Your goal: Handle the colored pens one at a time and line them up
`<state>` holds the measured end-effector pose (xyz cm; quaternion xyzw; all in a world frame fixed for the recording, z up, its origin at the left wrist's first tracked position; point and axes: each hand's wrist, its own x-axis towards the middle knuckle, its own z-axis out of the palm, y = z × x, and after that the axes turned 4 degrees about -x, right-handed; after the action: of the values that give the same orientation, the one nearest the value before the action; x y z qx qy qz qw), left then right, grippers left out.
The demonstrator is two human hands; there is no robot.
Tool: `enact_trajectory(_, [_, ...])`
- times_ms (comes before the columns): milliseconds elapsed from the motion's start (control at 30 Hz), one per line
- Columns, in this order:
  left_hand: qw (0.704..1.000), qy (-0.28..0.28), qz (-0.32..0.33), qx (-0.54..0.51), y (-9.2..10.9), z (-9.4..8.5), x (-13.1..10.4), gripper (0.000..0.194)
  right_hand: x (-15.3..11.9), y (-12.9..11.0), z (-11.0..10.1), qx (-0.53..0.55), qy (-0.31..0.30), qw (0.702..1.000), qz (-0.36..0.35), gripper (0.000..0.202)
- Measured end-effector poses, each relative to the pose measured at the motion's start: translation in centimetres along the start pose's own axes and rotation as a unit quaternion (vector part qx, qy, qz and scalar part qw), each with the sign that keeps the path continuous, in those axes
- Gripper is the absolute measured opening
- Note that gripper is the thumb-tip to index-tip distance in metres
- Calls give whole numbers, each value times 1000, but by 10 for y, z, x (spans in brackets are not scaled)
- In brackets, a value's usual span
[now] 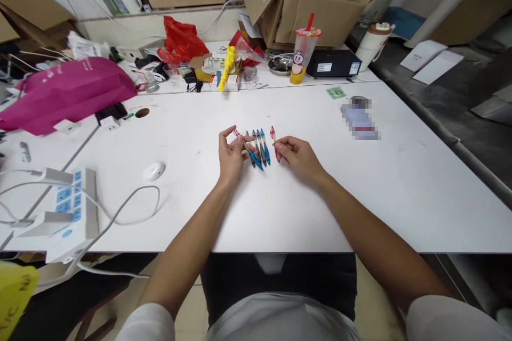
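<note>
My left hand [231, 156] grips a pen [254, 160] with a pink top and a blue lower half, its point slanting down to the right. Under and beside it, several dark-gripped pens [259, 150] lie side by side on the white table. A blue pen [265, 145] closes that row on the right. Just right of the row, the fingers of my right hand [298, 155] pinch a pink pen [273, 134] near its lower end. Parts of the dark pens are hidden behind my left fingers and the held pen.
A white earbud case [153, 171] and a power strip [76, 213] with looping cables sit on the left. At the back stand a drink cup [304, 56], a black box [334, 64] and an open carton [312, 16]. A blurred-out object [360, 120] lies right.
</note>
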<state>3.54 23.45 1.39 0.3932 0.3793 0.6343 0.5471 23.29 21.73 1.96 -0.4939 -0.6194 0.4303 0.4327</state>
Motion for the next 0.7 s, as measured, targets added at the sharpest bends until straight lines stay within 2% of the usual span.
enact_trajectory(133, [1000,-13,-4,1,2,-1,1,52,-3,-2,1,-62,2,998,-15,36])
enact_trajectory(200, [1000,-23,-2,3,2,0,0,55,-8,-4,5,-106,-19,994,-21,37])
enact_trajectory(333, [998,-59,-17,4,1,0,-2,80,-17,-10,16,-181,-97,978,-34,39])
enact_trajectory(433, [996,-80,-27,17,-4,-2,-1,86,-20,-16,21,-225,-90,970,-38,41])
enact_trajectory(500, [997,-71,-13,40,-7,-5,2,79,-19,-18,21,-268,-44,962,-26,43])
enact_trajectory(600, [992,-54,18,116,-7,-7,4,51,-14,-16,17,-351,14,936,1,42])
enact_trajectory(700, [978,-61,47,196,-3,-6,3,24,-9,-10,16,-421,8,907,30,41])
